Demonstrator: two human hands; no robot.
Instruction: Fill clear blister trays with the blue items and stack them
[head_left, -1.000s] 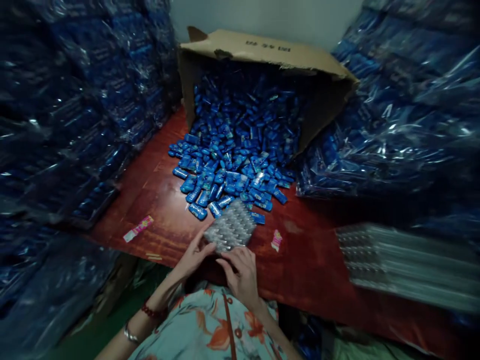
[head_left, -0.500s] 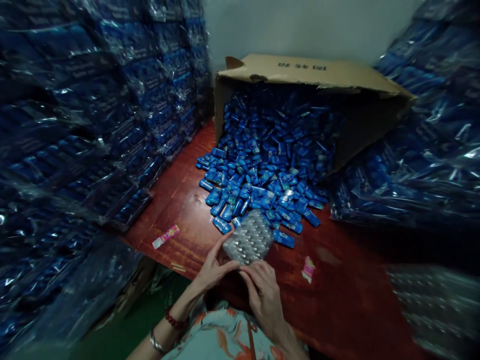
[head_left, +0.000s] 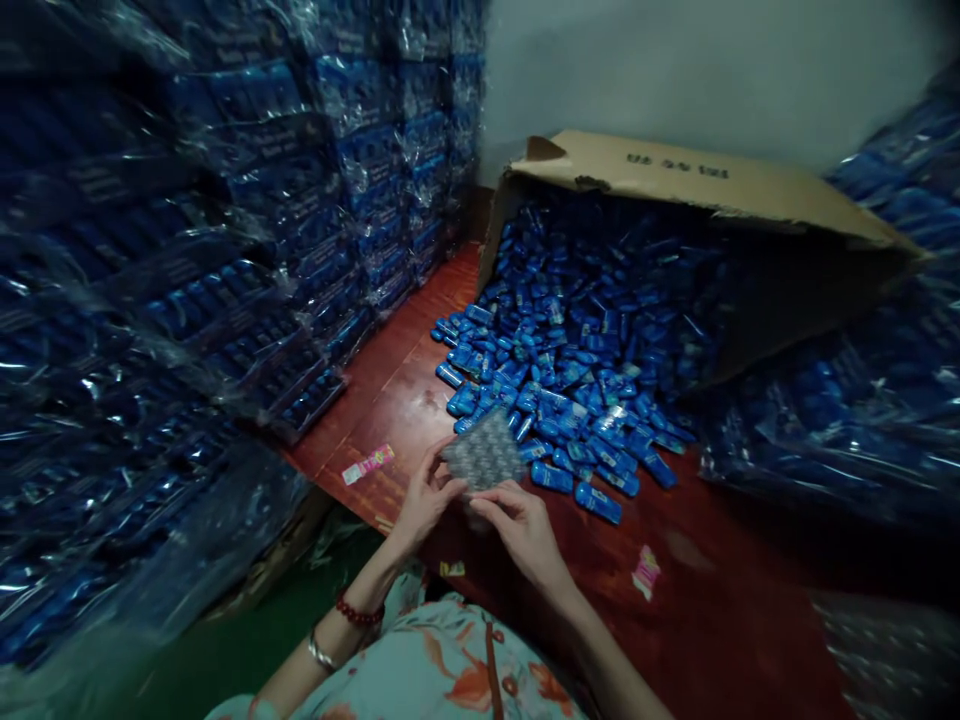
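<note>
Pinched by left hand [head_left: 420, 508] and right hand [head_left: 526, 525] above the bench [head_left: 409, 400] near its front edge, the tray [head_left: 486, 455] has shifted leftward, leaving packs [head_left: 552, 477] at its right uncovered.

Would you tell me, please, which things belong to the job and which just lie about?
Apparently in use:
bubbled sheet, between left hand and right hand
blue packs
cardboard box

Apparently lying about:
left pink scrap
right pink scrap
yellow scrap
</note>
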